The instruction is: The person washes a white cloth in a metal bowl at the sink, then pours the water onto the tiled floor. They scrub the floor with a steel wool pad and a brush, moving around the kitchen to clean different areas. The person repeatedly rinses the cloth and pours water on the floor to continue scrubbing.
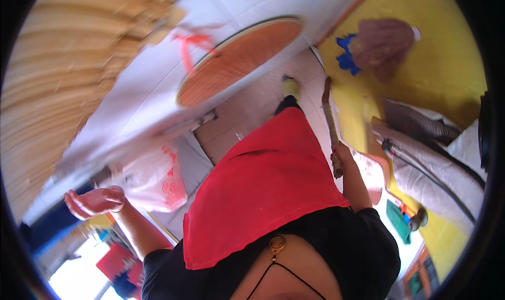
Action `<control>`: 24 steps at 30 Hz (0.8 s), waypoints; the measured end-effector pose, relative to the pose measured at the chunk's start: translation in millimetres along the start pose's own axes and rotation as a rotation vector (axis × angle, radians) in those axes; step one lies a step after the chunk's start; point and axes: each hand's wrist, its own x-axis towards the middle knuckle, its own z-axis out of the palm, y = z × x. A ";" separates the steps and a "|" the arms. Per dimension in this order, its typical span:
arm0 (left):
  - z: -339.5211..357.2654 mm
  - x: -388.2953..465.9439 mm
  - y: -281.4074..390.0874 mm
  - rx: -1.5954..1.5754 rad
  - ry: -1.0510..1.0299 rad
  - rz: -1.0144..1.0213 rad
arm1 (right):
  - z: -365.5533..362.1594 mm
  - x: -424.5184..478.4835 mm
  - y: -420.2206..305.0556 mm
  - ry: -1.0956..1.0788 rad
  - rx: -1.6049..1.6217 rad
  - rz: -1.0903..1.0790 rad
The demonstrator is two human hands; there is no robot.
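My right hand (341, 151) is closed around the lower part of a long stick-like tool (330, 120), whose darker, slightly bent end points away from me. Its exact kind cannot be told. On the other side my left hand (94, 202) is raised, palm up, fingers loosely curled, with nothing in it. Near that hand is a white plastic bag (152, 177) with red print. A red apron (268, 181) covers my front over a black shirt, and one shoe (290, 87) shows beyond its hem.
A round orange-brown board (240, 61) with a red ribbon (193, 43) stands by the white tiled wall (138, 90). Slatted wood (71, 55) fills the upper left. At right, a brown cloth (384, 47) hangs on the yellow wall (442, 79), beyond grey covered items (426, 177).
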 end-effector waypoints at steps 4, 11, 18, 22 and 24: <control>-119.2 -59.0 -7.7 0.350 -0.358 -0.330 | 1.1 28.2 -54.8 -0.061 -0.039 0.061; -240.6 -106.1 24.8 0.563 -0.522 -0.710 | 6.0 62.4 -113.6 -0.125 -0.178 0.052; -420.7 -197.8 100.2 0.988 -0.810 -1.125 | 54.2 81.2 -120.0 -0.111 -0.392 -0.012; -421.5 -254.4 107.3 0.919 -0.914 -1.408 | 75.4 75.7 -102.2 -0.136 -0.343 0.033; -415.7 -287.4 105.8 0.862 -1.007 -1.486 | 81.1 75.2 -88.3 -0.176 -0.340 0.082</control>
